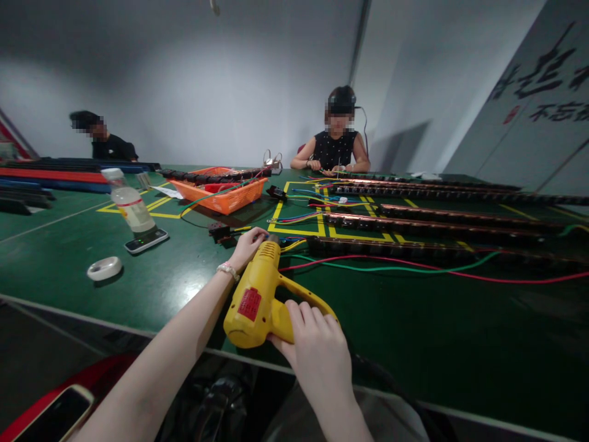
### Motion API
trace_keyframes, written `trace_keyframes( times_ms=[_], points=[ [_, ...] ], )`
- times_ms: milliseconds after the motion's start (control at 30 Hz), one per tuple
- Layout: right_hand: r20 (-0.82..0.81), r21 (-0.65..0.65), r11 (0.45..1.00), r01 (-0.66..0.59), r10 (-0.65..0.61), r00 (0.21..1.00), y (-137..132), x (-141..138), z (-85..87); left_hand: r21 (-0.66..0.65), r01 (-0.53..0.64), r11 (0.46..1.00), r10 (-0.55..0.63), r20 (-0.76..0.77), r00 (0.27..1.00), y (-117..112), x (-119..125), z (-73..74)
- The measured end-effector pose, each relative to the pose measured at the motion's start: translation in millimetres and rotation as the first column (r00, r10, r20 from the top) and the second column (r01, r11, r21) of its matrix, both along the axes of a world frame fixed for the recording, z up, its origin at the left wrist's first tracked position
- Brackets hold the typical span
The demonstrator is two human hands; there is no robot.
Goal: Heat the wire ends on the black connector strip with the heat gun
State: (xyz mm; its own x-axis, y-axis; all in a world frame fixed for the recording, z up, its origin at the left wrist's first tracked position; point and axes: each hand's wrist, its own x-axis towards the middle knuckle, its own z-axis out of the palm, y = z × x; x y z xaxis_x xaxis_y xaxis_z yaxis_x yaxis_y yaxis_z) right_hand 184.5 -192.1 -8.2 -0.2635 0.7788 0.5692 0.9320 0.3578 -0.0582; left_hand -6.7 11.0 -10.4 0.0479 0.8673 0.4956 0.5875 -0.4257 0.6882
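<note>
My right hand (pixel 317 347) is closed round the handle of a yellow heat gun (pixel 256 294), whose nozzle points away from me over the green table (pixel 414 319). My left hand (pixel 248 244) reaches forward just past the nozzle, fingers curled on something small I cannot make out, where coloured wires (pixel 304 216) end. A beaded bracelet sits on the left wrist. Red and green wires (pixel 391 267) trail off to the right from that spot.
Long black and copper bars (pixel 437 230) lie across the right half. An orange basket (pixel 225 190), a plastic bottle (pixel 131 205) standing on a phone (pixel 146 240) and a tape roll (pixel 104 267) sit left. Two people sit at the far side.
</note>
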Motion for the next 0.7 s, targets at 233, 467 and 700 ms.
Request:
trace_keyframes(
  times_ms=[233,467,700],
  points=[
    [-0.006,-0.057,0.998,-0.033,0.033,0.999,-2,3,3.5,-0.007,0.000,1.000,0.000,0.000,1.000,0,-3,-3.1],
    [-0.039,-0.050,0.997,-0.063,0.061,0.997,2,22,4.4,0.008,0.020,1.000,-0.020,0.020,1.000,-1,-1,-4.3],
    [-0.028,-0.038,0.999,-0.035,0.034,0.999,-1,51,7.6,-0.054,0.044,0.998,-0.037,0.121,0.992,-4,1,-6.6]
  ],
)
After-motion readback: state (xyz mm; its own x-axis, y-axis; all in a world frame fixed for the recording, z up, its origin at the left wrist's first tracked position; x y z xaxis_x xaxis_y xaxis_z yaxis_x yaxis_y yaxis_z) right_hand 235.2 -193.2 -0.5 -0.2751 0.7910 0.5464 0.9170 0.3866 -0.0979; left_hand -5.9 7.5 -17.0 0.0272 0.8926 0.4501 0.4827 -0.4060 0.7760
